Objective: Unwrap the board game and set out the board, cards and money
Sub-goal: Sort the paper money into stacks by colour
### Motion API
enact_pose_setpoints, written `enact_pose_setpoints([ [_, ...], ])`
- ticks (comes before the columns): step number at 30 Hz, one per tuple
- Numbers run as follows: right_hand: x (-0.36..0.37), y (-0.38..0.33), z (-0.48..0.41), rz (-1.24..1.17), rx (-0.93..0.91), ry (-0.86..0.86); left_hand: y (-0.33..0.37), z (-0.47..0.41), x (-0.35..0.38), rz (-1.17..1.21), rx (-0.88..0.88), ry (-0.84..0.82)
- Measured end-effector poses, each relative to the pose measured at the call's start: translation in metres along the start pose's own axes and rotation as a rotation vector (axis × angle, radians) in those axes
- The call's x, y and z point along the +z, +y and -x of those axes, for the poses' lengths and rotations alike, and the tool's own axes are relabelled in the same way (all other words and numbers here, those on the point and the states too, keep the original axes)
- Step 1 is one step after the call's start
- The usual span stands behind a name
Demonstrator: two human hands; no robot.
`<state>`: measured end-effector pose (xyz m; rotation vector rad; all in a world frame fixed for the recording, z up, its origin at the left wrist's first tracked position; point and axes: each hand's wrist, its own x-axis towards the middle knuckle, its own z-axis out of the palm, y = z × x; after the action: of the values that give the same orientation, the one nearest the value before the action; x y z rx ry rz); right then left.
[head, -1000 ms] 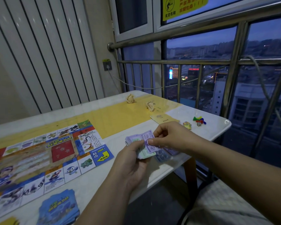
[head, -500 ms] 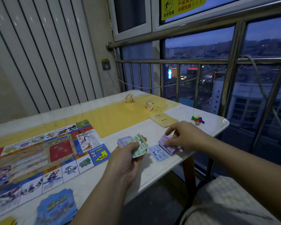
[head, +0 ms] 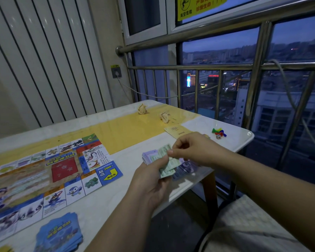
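Fingertips [head: 171, 152] of the right hand [head: 195, 148] pinch the top edge of a green note [head: 165, 149], thumb and forefinger closed on it, the other fingers curled loosely behind. Left hand [head: 149, 180] grips the wad of play money [head: 153, 157], thumb pressed across its top, other fingers wrapped beneath and mostly hidden. Change from half a second ago: the right hand was then down on the table [head: 116, 211], laying a purple note on its pile; it is now back up at the wad, taking the next note. Purple notes [head: 186, 168] lie on the table to the right of the game board [head: 53, 171], just beneath the hands. The blue pile seen beside them earlier is now covered by the wad, so I cannot confirm it. Reading: one note dealt, cycle repeats, and the green one likely goes to its own pile. Money sorting looks about mid-way, since the wad is thick. Board lies unfolded. Blue card deck [head: 59, 231] sits at the board's near edge. Tan card deck [head: 177, 130] lies beyond the board's far right corner, with coloured pawns [head: 219, 131] and a die [head: 218, 136] further right. Two crumpled wrappers [head: 142, 108] rest behind the board, so unwrapping looks done.
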<state>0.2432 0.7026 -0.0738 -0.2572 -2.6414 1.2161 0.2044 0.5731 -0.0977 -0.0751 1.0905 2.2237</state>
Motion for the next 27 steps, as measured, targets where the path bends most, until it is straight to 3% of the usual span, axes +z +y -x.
enact_pose_setpoints([
  [4,-0.028,0.013,-0.004,-0.059,0.083,0.165,0.009,0.002,0.006,0.126,-0.106,-0.016],
  [7,-0.053,0.040,-0.009,0.055,0.165,0.281,0.011,0.001,0.008,0.131,-0.125,-0.039],
  [17,-0.061,0.089,-0.020,0.567,0.232,0.186,-0.006,-0.015,0.013,-0.111,-0.039,0.033],
  [21,-0.055,0.066,-0.012,0.248,0.067,0.339,-0.007,-0.013,0.019,-0.120,-0.022,0.051],
  [25,-0.038,0.025,0.006,0.091,0.062,0.044,-0.014,-0.013,0.029,-0.087,-0.015,-0.013],
  [27,-0.033,0.021,0.009,0.042,0.047,-0.006,-0.016,-0.013,0.032,-0.089,-0.034,-0.032],
])
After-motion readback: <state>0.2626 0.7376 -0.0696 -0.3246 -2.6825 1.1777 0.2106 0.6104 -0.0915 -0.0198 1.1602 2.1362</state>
